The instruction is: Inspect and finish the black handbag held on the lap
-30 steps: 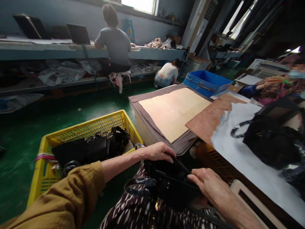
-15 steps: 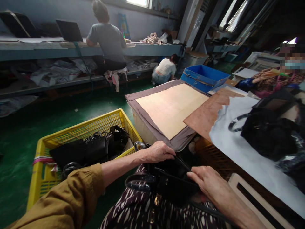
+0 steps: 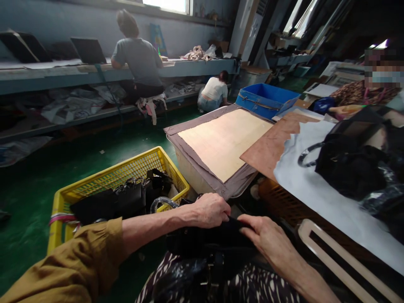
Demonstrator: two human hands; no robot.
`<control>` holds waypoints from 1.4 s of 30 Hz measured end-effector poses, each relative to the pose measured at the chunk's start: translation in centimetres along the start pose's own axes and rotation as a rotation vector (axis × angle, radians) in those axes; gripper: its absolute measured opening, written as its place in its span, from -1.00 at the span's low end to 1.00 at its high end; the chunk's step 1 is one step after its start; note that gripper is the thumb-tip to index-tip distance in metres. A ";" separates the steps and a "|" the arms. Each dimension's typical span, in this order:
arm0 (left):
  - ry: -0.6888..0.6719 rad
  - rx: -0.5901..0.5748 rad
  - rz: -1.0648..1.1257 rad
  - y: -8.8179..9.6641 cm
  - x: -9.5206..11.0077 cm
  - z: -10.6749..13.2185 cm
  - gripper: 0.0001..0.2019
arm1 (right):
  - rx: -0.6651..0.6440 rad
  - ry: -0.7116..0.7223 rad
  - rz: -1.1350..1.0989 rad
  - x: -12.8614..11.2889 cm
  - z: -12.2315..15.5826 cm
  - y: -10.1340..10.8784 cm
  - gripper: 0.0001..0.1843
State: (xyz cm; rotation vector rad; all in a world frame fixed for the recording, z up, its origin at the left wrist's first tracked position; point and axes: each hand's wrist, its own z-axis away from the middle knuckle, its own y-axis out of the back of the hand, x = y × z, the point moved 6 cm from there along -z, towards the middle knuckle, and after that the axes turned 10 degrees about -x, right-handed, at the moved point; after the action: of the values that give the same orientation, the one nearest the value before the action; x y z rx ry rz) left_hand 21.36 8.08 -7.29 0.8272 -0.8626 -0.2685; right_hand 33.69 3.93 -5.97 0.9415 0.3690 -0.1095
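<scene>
On my lap, over the patterned cloth, lies a black handbag (image 3: 202,244) with plastic-wrapped handles and metal fittings on its front. My left hand (image 3: 211,210) is closed on the bag's upper edge, fingers curled down. Close to its right, my right hand (image 3: 263,235) pinches the same edge between thumb and fingers. A short stretch of black edge runs between the two hands. One wrapped handle (image 3: 164,203) stands up behind my left forearm; the other droops toward me. The inside of the bag is too dark to make out.
A yellow crate (image 3: 159,153) holding black bags stands at the left. Ahead is a cloth-covered bin topped by a pale board (image 3: 224,139), with a blue bin (image 3: 268,99) behind. More black bags (image 3: 350,164) lie on a table at right. Several people are around.
Both hands have drawn closer together along the bag's edge. The bag has tipped, its front fittings now lower and nearer me, and the far handle shows more.
</scene>
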 end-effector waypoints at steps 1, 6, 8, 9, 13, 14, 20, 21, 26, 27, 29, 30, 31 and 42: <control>0.017 0.008 0.005 -0.3 0.0 0.1 -0.82 | -0.006 0.020 -0.037 -0.3 -0.1 -0.2 -0.81; 0.034 0.021 0.005 -1.2 0.5 0.1 -0.83 | 0.010 0.100 -0.114 -1.3 -0.5 -0.9 -0.77; 0.014 0.019 0.016 -1.3 0.8 0.2 -0.83 | 0.001 0.112 -0.077 -1.3 -0.7 -1.2 -0.74; -0.001 0.018 0.027 -1.3 1.0 0.2 -0.82 | -0.004 0.114 -0.058 -1.3 -0.8 -1.3 -0.73; -0.082 -0.031 0.117 -0.7 0.4 1.3 -0.81 | -0.033 0.128 -0.069 -1.2 -0.8 -1.4 -0.72; -0.086 -0.049 0.149 -0.5 -0.1 1.8 -0.75 | -0.043 0.119 -0.083 -1.1 -0.8 -1.4 -0.71; -0.002 -0.088 0.376 0.6 -3.8 4.7 -0.62 | -0.086 0.099 -0.098 -1.0 -0.9 -1.6 -0.66; -0.009 -0.083 0.407 0.6 -4.1 4.9 -0.64 | -0.092 0.099 -0.099 -1.0 -0.9 -1.7 -0.66; -0.052 -0.009 0.496 0.1 -4.7 4.7 -0.71 | -0.101 0.067 -0.090 -1.0 -1.0 -1.7 -0.67; -0.053 0.004 0.510 -0.1 -4.8 4.5 -0.73 | -0.104 0.064 -0.087 -1.0 -1.0 -1.7 -0.67; -0.048 0.021 0.532 -0.4 -5.1 4.2 -0.76 | -0.104 0.061 -0.083 -1.0 -1.0 -1.7 -0.67; -0.047 0.030 0.541 -0.5 -5.2 4.1 -0.78 | -0.104 0.057 -0.079 -1.0 -0.9 -1.7 -0.67; -0.045 0.039 0.548 -0.6 -5.3 4.1 -0.79 | -0.104 0.053 -0.075 -1.0 -0.9 -1.7 -0.67; 0.045 0.011 0.521 -1.4 -5.9 3.6 -0.83 | -0.109 0.049 -0.055 -1.5 -0.8 -1.8 -0.66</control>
State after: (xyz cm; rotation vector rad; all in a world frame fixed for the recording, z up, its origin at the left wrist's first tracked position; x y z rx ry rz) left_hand 14.97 8.30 -10.34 0.5895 -1.0044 0.2121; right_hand 31.60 3.43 -7.29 0.8276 0.4419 -0.1153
